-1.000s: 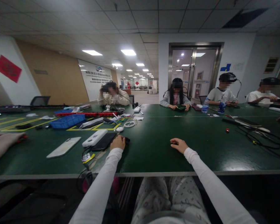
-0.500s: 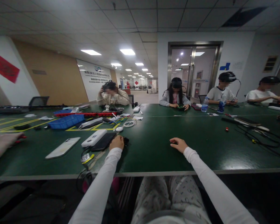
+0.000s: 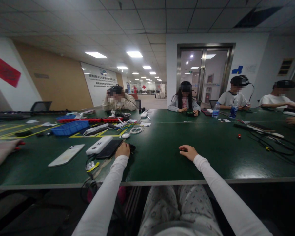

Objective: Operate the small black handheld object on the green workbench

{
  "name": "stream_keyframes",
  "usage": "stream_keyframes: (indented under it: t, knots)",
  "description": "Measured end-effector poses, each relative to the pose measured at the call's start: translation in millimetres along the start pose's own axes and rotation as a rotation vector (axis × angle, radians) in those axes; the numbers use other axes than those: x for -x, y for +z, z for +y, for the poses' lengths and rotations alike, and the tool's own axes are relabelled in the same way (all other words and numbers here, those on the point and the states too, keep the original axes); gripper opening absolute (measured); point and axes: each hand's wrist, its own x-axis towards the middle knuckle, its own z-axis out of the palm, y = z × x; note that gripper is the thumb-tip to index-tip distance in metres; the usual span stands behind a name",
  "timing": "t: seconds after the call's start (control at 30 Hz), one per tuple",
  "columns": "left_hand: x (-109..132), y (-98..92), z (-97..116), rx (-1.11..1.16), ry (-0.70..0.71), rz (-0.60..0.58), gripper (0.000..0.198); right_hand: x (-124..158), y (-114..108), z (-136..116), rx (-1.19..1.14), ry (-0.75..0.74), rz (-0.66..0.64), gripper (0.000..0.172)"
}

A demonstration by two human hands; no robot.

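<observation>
My left hand (image 3: 123,149) rests on the green table, its fingers curled at the right end of a dark flat pouch (image 3: 109,149). A small black object (image 3: 132,148) shows just beyond its fingers, its kind unclear; the hand appears closed on it, though the fingertips are hidden. Lying on the pouch's left side is a white power bank (image 3: 99,145). Further left is a pale smartphone (image 3: 67,155), flat on the table. To the right, my right hand (image 3: 188,152) lies low on the tabletop, thumb and fingers apart, with nothing visible in it.
A blue bin (image 3: 70,127), coiled white cable (image 3: 136,130) and loose parts lie at the back left. Black cables (image 3: 272,141) and a small red object (image 3: 239,136) are at right. Two bottles (image 3: 215,110) stand across. Several people sit around; a neighbour's hand (image 3: 5,152) is at far left.
Both my hands stay where they were. Across the table at left, a person's raised hand has come down from the headgear. The neighbour's hand at far left shifts slightly.
</observation>
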Motion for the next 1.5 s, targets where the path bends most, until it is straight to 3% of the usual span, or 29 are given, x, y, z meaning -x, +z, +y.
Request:
stream_keyframes:
  t: [0.63, 1.5]
  knots:
    - [-2.7, 1.7, -4.1, 0.063, -0.049, 0.008, 0.029, 2.3, -3.5, -7.0, 0.014, -0.001, -0.001, 0.027]
    - [-2.8, 7.7, -4.0, -0.019, 0.042, 0.033, 0.029, 3.7, -4.1, -13.2, 0.043, 0.023, 0.003, 0.026]
